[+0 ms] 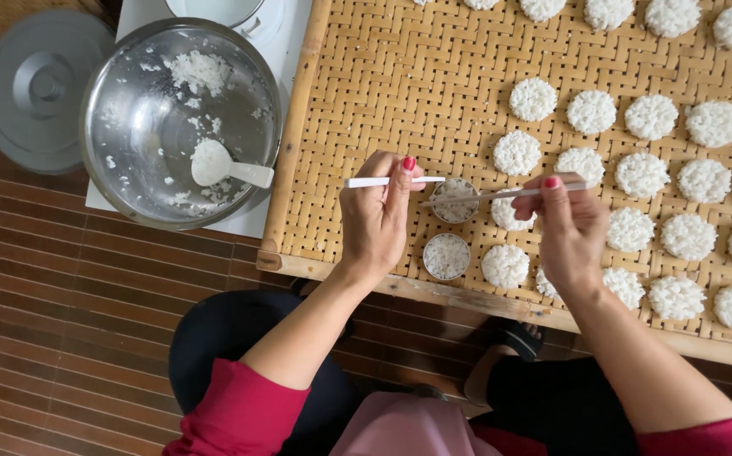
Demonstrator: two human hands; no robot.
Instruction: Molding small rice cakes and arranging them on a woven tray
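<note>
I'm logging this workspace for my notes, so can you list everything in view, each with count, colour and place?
Rice discs: about two dozen, white, in rows on the tray.
Ring moulds: two, metal, rice-filled, near the tray's front edge.
Woven tray: one, tan.
Bowl: one, steel, left of the tray, with rice scraps.
Rice paddle: one, white, in the bowl.
Lid: one, grey, on the floor at far left.
Left hand: holds a white stick.
Right hand: holds a thin stick.

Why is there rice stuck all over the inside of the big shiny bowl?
Nothing is really spilled. Leftover white rice clumps cling inside the round steel bowl, around the white plastic scoop. The white rice discs lie in rows on the woven bamboo tray.
</note>
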